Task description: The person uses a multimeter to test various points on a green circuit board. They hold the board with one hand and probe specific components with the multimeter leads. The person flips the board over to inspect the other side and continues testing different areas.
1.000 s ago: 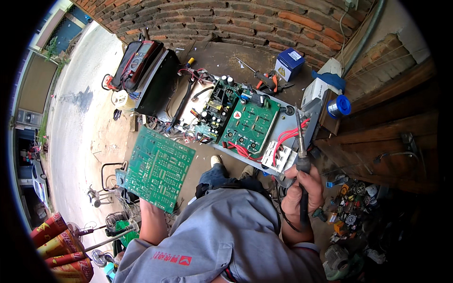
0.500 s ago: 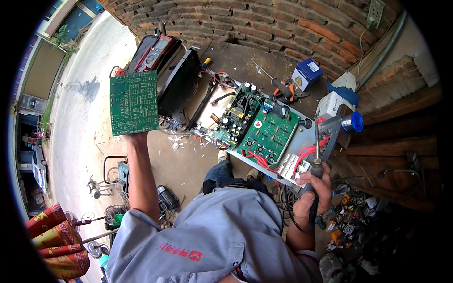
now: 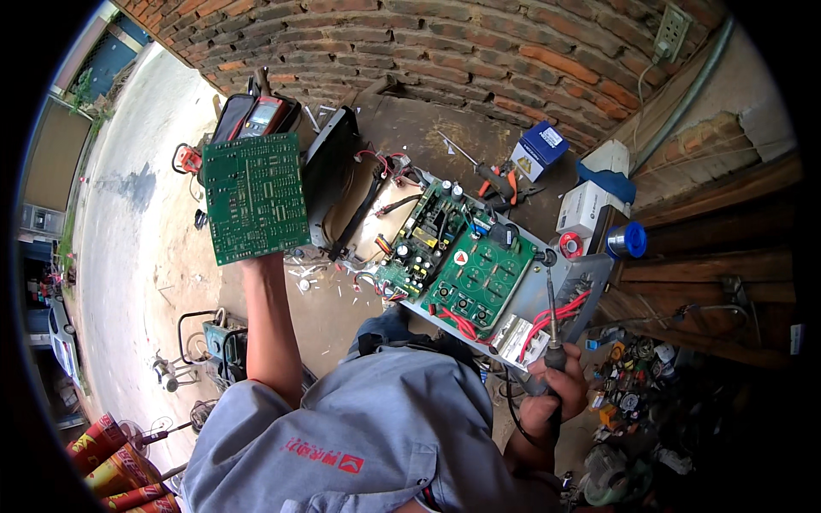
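Observation:
My left hand (image 3: 260, 260) holds up a green circuit board (image 3: 256, 201) from below, with its soldered side showing; the fingers are mostly hidden behind it. In my right fist (image 3: 560, 389) is a soldering iron (image 3: 556, 355), its metal shaft pointing away from me over the right end of an opened device. That device's grey metal chassis (image 3: 560, 282) carries a green board with round components (image 3: 479, 274) and a denser power board (image 3: 419, 244). Red wires (image 3: 556, 316) and a white block (image 3: 519, 339) lie by the iron. The iron's tip appears close to a red solder spool (image 3: 570, 244).
Behind the chassis lie a screwdriver (image 3: 462, 150), orange-handled pliers (image 3: 505, 184) and a blue-white box (image 3: 540, 150). A blue spool (image 3: 627, 240) and white box (image 3: 581, 209) stand right. A black cover panel (image 3: 329, 171) and a multimeter (image 3: 263, 115) are left, before a brick wall (image 3: 410, 51).
The view has shifted. The circuit board in my left hand has come nearer the black panel and now overlaps the multimeter. The soldering iron's tip has dropped back toward me from beside the red spool.

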Available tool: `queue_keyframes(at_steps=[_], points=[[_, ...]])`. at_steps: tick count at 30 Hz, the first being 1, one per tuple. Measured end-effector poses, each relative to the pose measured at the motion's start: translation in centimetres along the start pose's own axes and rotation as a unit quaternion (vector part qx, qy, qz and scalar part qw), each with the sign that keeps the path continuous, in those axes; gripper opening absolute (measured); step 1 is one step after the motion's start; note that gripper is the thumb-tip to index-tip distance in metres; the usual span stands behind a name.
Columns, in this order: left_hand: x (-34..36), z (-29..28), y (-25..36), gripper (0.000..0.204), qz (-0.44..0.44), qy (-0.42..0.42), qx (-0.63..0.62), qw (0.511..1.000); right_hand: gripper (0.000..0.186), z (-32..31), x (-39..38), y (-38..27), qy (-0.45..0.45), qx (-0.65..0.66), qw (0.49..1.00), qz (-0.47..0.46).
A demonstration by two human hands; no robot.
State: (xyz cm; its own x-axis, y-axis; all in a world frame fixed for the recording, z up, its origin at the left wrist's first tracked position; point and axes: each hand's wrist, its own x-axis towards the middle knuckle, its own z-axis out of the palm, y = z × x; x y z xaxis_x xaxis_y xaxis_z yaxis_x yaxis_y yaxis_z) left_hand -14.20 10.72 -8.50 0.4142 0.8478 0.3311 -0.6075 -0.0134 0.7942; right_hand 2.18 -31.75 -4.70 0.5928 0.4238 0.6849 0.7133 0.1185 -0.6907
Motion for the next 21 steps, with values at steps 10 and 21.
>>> queue_keyframes(at_steps=[10, 21], points=[[5.4, 0.4, -0.9, 0.067, -0.111, 0.024, -0.037, 0.993, 0.015, 2.5, -1.4, -1.7, 0.055, 0.026, 0.997, -0.056], [5.0, 0.2, 0.0, 0.066, -0.102, -0.043, -0.111, 0.988, 0.036, 2.4, 2.8, 1.3, 0.038, 0.020, 0.998, -0.049]])
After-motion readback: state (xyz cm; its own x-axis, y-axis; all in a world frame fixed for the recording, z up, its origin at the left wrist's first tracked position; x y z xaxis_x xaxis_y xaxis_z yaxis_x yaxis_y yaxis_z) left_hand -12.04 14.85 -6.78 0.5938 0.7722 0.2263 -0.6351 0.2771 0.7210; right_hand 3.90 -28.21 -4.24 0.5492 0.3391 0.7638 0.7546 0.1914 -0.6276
